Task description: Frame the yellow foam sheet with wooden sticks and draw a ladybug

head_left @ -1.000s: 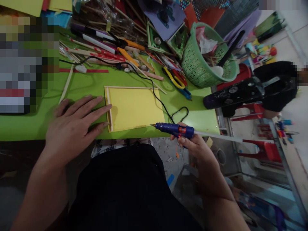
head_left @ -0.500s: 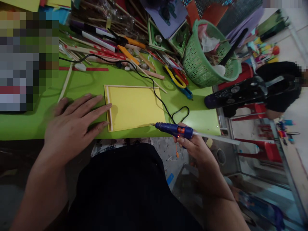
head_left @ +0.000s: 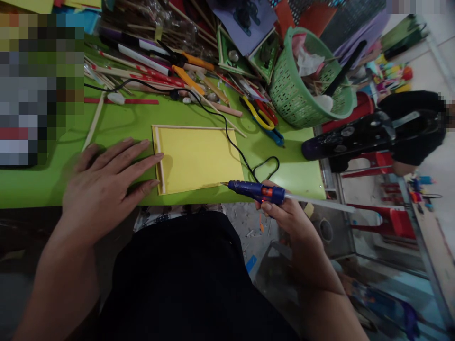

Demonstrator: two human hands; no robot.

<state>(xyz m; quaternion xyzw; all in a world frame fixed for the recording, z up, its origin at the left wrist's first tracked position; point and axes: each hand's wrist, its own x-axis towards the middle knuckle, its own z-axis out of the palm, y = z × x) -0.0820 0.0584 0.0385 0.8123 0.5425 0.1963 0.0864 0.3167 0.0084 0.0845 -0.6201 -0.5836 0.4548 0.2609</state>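
On the green tabletop lies a yellow rectangular card (head_left: 199,158), with one thin wooden stick (head_left: 192,127) along its far edge and another light stick (head_left: 159,158) along its left edge. My left hand (head_left: 110,180) is spread beside the card, its index fingertip resting on the left stick and its thumb at the card's near left corner. My right hand (head_left: 280,208) grips a blue hot glue gun (head_left: 254,190), whose nozzle points left at the near edge of the card. From the gun's rear sticks out a translucent glue stick (head_left: 320,202).
A black cord (head_left: 234,137) runs across the card. Behind lie scissors (head_left: 261,113) with yellow and blue handles, sticks, pens and pebbles. At the back right stands a green basket (head_left: 295,90), with a dark bottle-like object (head_left: 348,139) near the table's right edge. Another person's dark sleeve (head_left: 415,123) shows beyond.
The glue gun's nozzle has shifted very slightly left along the card's near edge. My left hand keeps its place on the left stick; the view has moved a little.
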